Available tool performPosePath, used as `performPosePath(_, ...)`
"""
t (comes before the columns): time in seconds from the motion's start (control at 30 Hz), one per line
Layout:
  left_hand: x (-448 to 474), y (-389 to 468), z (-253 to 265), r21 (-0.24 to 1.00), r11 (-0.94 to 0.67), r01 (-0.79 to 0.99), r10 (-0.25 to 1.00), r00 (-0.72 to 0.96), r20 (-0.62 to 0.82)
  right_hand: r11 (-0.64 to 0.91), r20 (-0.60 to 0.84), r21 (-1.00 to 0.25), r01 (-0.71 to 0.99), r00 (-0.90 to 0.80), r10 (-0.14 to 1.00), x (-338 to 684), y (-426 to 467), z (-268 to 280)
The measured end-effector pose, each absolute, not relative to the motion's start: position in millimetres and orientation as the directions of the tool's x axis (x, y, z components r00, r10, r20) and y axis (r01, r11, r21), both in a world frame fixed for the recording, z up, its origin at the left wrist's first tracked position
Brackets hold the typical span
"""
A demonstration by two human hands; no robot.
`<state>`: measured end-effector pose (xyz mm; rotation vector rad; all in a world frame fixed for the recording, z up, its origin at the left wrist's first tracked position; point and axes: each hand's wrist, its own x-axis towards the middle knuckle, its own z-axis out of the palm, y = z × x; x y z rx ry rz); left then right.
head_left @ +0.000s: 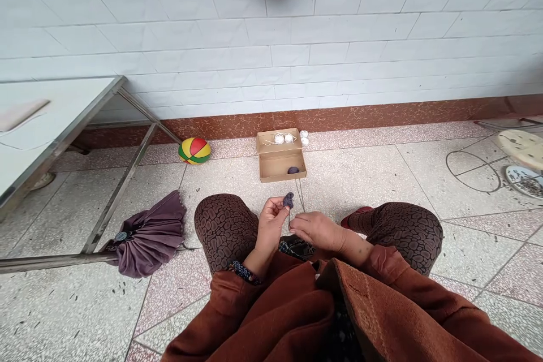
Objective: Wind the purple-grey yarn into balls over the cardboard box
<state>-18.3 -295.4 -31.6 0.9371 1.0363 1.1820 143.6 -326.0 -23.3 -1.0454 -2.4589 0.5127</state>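
Observation:
Between the thumb and fingers of my left hand [271,222] is a small dark grey-purple piece of yarn work [288,200], bunched up at the fingertips. Close by on the right, my right hand [316,229] is closed, its fingertips at a thin dark line hanging below the piece. Dark yarn [300,192] runs in two strands from the cardboard box [278,179] on the floor toward my right hand. Inside the box lies a dark yarn ball [293,170]. White yarn balls [284,138] rest on its open lid, with others [304,137] beside it. Whether a hook is in my fingers is hidden.
A colourful ball [194,151] lies by the metal-legged table [63,119] on the left, with a folded purple umbrella [150,235] below. At right are a round stool [521,147] and a plate of dark bits [526,181]. A tiled wall [203,28] stands ahead.

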Motion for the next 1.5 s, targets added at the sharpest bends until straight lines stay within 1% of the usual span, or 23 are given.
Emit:
performPosePath(0.07, -19, -296, -32, 0.977, 0.110, -0.182, 0.989, 0.122, -0.088, 0.629, 0.306, -0.474, 0.616, -0.554, 0.774, 149, -322, -11)
performPosePath(0.17, -18, -299, -29, 0.987, 0.088, -0.132, 0.977, 0.206, -0.059, 0.556, 0.387, -0.507, 0.659, -0.402, 0.830, 159, -313, 0)
performPosePath(0.27, -17, -302, -26, 0.985, 0.116, -0.128, 0.947, 0.312, -0.071, 0.462, 0.401, -0.580, 0.671, -0.259, 0.879, 168, -304, -2)
performPosePath(0.37, -16, -304, -24, 0.952, 0.227, -0.204, 0.907, 0.401, -0.130, 0.389, 0.368, -0.646, 0.657, -0.178, 0.912, 169, -302, -16)
performPosePath(0.43, -15, -305, -22, 0.890, 0.320, -0.324, 0.897, 0.406, -0.175, 0.368, 0.334, -0.665, 0.650, -0.181, 0.925, 165, -305, -29)
performPosePath(0.5, -14, -304, -22, 0.817, 0.378, -0.435, 0.902, 0.371, -0.220, 0.357, 0.280, -0.650, 0.671, -0.226, 0.933, 158, -310, -40)
performPosePath(0.53, -14, -303, -23, 0.793, 0.389, -0.469, 0.907, 0.345, -0.241, 0.362, 0.248, -0.628, 0.689, -0.264, 0.932, 155, -313, -45)
performPosePath(0.6, -14, -300, -25, 0.786, 0.371, -0.494, 0.926, 0.266, -0.270, 0.404, 0.196, -0.564, 0.720, -0.359, 0.913, 148, -319, -49)
performPosePath(0.67, -14, -298, -29, 0.822, 0.324, -0.468, 0.946, 0.169, -0.276, 0.498, 0.176, -0.499, 0.709, -0.480, 0.860, 144, -324, -48)
performPosePath(0.73, -15, -296, -34, 0.881, 0.267, -0.391, 0.964, 0.087, -0.253, 0.603, 0.187, -0.453, 0.657, -0.592, 0.784, 142, -326, -40)
performPosePath(0.8, -17, -295, -39, 0.933, 0.216, -0.287, 0.976, 0.068, -0.205, 0.662, 0.225, -0.429, 0.614, -0.638, 0.737, 142, -326, -30)
performPosePath(0.9, -18, -295, -42, 0.967, 0.174, -0.186, 0.979, 0.143, -0.148, 0.634, 0.317, -0.438, 0.637, -0.551, 0.772, 148, -320, -14)
performPosePath(1.0, -17, -298, -38, 0.972, 0.174, -0.159, 0.962, 0.238, -0.134, 0.548, 0.376, -0.499, 0.671, -0.402, 0.835, 158, -309, -6)
performPosePath(1.1, -15, -302, -31, 0.956, 0.217, -0.197, 0.929, 0.341, -0.141, 0.418, 0.364, -0.580, 0.699, -0.237, 0.901, 167, -301, -10)
performPosePath(1.17, -14, -304, -27, 0.910, 0.305, -0.280, 0.901, 0.394, -0.181, 0.332, 0.314, -0.627, 0.705, -0.162, 0.935, 168, -300, -18)
performPosePath(1.23, -14, -305, -25, 0.826, 0.407, -0.391, 0.880, 0.411, -0.239, 0.282, 0.248, -0.641, 0.714, -0.156, 0.956, 165, -304, -27)
performPosePath(1.3, -13, -304, -25, 0.745, 0.464, -0.478, 0.870, 0.404, -0.283, 0.270, 0.183, -0.610, 0.745, -0.199, 0.963, 160, -309, -34)
performPosePath(1.33, -13, -304, -26, 0.726, 0.476, -0.496, 0.868, 0.399, -0.297, 0.272, 0.154, -0.582, 0.766, -0.225, 0.962, 157, -311, -37)
performPosePath(1.4, -13, -303, -28, 0.732, 0.479, -0.485, 0.868, 0.389, -0.309, 0.288, 0.105, -0.512, 0.809, -0.274, 0.956, 152, -314, -39)
performPosePath(1.5, -13, -301, -33, 0.820, 0.422, -0.386, 0.888, 0.356, -0.290, 0.301, 0.042, -0.419, 0.857, -0.313, 0.949, 148, -316, -37)
